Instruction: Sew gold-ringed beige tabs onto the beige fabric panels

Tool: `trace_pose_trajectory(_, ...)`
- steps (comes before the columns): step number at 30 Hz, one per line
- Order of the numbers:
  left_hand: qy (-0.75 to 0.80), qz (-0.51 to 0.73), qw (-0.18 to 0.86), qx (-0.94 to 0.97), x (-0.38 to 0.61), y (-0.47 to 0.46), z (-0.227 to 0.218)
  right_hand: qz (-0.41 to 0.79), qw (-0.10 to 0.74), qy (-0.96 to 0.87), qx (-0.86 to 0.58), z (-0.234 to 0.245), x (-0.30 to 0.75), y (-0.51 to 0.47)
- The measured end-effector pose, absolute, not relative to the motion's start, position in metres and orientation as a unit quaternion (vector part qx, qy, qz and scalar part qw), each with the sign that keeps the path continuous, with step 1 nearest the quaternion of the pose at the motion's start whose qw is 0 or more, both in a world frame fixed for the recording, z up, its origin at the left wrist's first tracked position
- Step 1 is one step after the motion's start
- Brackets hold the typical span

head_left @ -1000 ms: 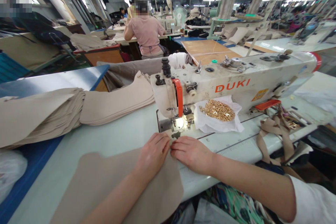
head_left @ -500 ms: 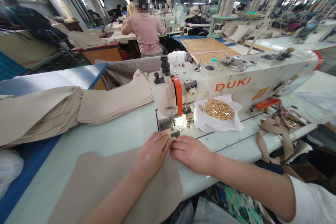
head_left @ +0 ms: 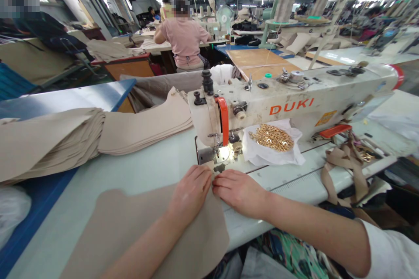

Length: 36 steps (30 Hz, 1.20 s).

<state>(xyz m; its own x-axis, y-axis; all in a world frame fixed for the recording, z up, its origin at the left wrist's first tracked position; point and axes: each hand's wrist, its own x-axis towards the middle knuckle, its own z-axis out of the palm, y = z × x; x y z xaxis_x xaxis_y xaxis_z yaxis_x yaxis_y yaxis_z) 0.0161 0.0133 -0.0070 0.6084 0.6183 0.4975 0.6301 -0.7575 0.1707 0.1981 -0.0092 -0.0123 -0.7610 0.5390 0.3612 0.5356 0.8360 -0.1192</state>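
The left grip point(head_left: 190, 194) and the right grip point(head_left: 240, 194) are nearly meeting, each with its fingers drawn together at the upper edge of a beige fabric piece point(head_left: 131, 222). The fingertips are hidden, so I cannot tell whether they clamp it. Around both grips spreads the pale worktop point(head_left: 140, 170). Just beyond them stands the white sewing machine point(head_left: 294, 96); its needle is hard to make out. The fabric piece lies beneath the left grip, partly covered by the forearm and cut off at the bottom. Farther left of the grips, a fabric stack point(head_left: 49, 144) is cut off by the view's edge. Beyond the right grip, a white wrapping point(head_left: 250, 154) holds small gold-coloured parts point(head_left: 271, 137), their shapes unclear.
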Motion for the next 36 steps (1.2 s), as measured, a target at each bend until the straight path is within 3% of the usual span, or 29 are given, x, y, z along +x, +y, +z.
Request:
trace_pose_trajectory(18, -0.365, -0.287, -0.036, -0.885, 0.01, 0.005, -0.005, -0.063, 0.174, -0.934, -0.306, -0.005, 0.194, -0.001)
trace_pose_trajectory(36, -0.362, -0.302, -0.016, -0.882, 0.03, 0.043, -0.009, -0.074, 0.163, -0.926, -0.332, -0.008, 0.209, 0.033)
